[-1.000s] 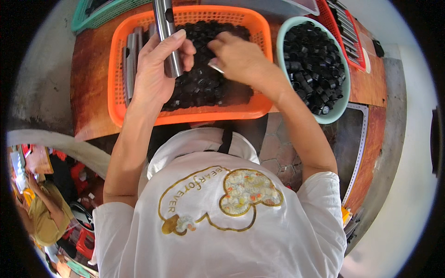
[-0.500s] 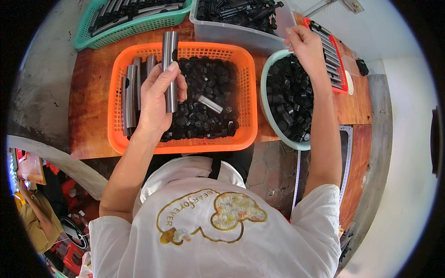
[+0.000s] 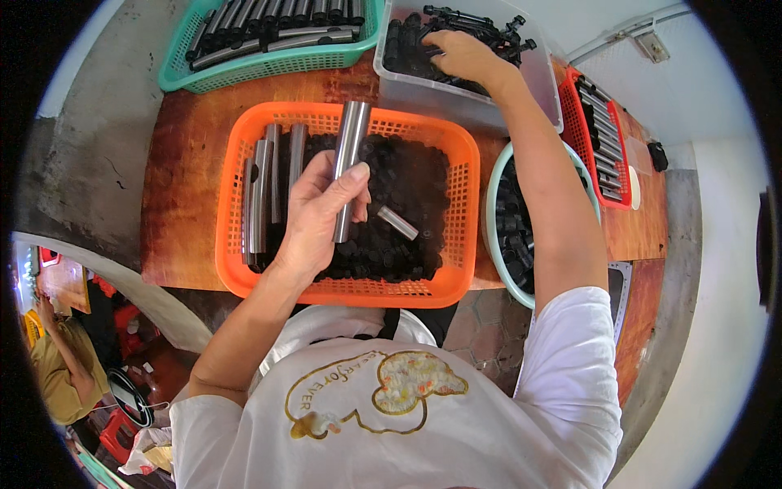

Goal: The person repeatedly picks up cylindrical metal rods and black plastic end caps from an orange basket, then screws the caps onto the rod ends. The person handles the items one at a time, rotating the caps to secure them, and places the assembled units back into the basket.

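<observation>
Likely stiff, weighty, slick: metal tube (image 3: 349,167) pinched low in left hand (image 3: 314,216) fingers over orange basket (image 3: 232,244); right hand (image 3: 464,53) fingers curled among black parts (image 3: 411,49), grip unclear.

We see a wooden tabletop (image 3: 183,175) carrying several containers; at its far left corner sits a teal basket (image 3: 269,61) filled with grey metal tubes; along the right edge lies a red tray (image 3: 580,110) lined with dark rods; nearer to us stands a pale green round tub (image 3: 494,236) heaped with small black pieces; beside the red tray rests a small white disc (image 3: 634,186); below the tabletop, at the lower left, another person in a yellow shirt (image 3: 61,375) sits near a red stool (image 3: 118,432).
</observation>
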`<state>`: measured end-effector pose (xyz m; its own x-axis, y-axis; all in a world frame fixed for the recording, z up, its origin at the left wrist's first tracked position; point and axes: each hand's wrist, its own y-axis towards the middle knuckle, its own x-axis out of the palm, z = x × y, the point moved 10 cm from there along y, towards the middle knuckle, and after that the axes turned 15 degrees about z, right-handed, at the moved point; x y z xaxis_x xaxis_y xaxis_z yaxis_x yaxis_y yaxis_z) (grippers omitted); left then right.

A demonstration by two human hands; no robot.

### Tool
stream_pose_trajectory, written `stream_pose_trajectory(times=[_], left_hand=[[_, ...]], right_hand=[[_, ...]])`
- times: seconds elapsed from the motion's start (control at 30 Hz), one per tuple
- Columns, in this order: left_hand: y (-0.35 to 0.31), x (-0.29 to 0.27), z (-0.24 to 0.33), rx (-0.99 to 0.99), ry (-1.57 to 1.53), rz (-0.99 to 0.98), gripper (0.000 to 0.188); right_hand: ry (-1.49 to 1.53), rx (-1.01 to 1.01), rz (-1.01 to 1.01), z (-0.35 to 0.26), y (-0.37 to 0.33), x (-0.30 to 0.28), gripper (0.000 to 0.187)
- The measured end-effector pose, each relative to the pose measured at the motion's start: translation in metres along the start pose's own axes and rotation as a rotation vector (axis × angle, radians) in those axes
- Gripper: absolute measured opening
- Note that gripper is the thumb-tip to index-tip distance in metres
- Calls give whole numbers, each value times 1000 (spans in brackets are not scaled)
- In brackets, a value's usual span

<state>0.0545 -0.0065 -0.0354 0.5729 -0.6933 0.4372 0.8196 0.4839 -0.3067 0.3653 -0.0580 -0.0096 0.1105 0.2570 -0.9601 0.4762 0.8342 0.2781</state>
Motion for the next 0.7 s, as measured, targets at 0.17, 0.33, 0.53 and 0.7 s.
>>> stream_pose_trajectory(times=[0.17,0.33,0.53,0.7], left_hand=[[-1,-1,-3,-56,-46,4,25],[-2,1,-1,-51,-52,-10,26],[-2,-1,1,-47,-67,4,26],[-2,-1,3,-25,-58,-1,24]], right_hand=[[156,155,-62,-11,23,15,46],[237,330,-86,-16,41,15,39],[599,690,-167,-38,26,29,26],[712,645,-82,-38,21,12,26]])
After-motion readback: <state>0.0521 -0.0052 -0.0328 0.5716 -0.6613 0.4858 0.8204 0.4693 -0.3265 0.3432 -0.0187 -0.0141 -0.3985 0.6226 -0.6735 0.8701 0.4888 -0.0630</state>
